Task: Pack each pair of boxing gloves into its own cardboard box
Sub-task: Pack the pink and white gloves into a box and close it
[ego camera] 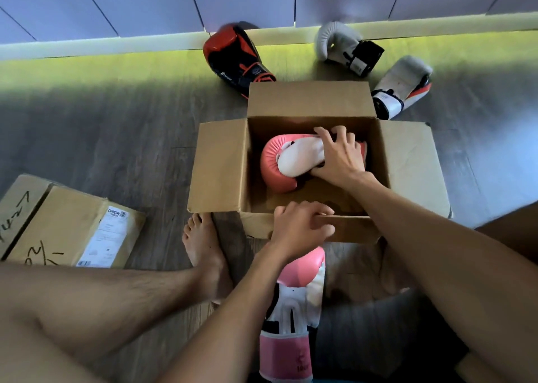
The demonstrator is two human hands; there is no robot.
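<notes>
An open cardboard box [221, 164] stands on the floor with its flaps spread. Inside it lies a pink and white boxing glove [286, 161], and my right hand [340, 155] grips it at the cuff end. My left hand [302, 225] holds the box's near wall, fingers curled over its edge. The second pink and white glove [294, 310] lies on the floor in front of the box, between my arms. A black and red glove [233, 53] and two grey-white gloves [346, 48] [401, 85] lie behind the box.
A closed cardboard box [67, 225] with a shipping label sits at the left. My bare left leg and foot [203, 246] lie between it and the open box. White cabinet fronts [145, 1] run along the far edge of the wooden floor.
</notes>
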